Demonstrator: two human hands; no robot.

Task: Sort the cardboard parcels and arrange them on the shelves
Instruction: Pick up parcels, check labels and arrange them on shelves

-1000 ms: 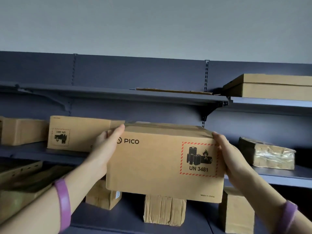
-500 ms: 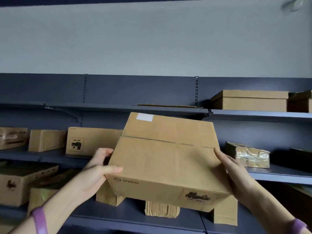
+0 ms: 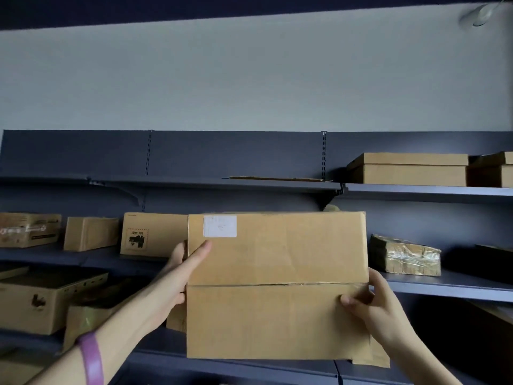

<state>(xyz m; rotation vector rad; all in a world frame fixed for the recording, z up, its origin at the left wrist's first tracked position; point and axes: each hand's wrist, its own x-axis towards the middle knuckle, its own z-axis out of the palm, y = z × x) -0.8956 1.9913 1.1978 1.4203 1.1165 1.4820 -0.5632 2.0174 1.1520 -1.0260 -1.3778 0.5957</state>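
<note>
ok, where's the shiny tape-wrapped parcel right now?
Head view, right side: the tape-wrapped parcel lies on the middle shelf, just right of the held box and below the lidded box on the upper shelf.

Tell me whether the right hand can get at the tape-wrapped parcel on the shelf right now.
Probably not yet. The right hand grips the large box, sharing it with the left hand. The way itself looks free: the tape-wrapped parcel lies uncovered on the shelf beyond that hand.

A stockroom — dark metal shelving (image 3: 277, 186) on slotted uprights, lined with plain cardboard parcels (image 3: 408, 169).
</note>
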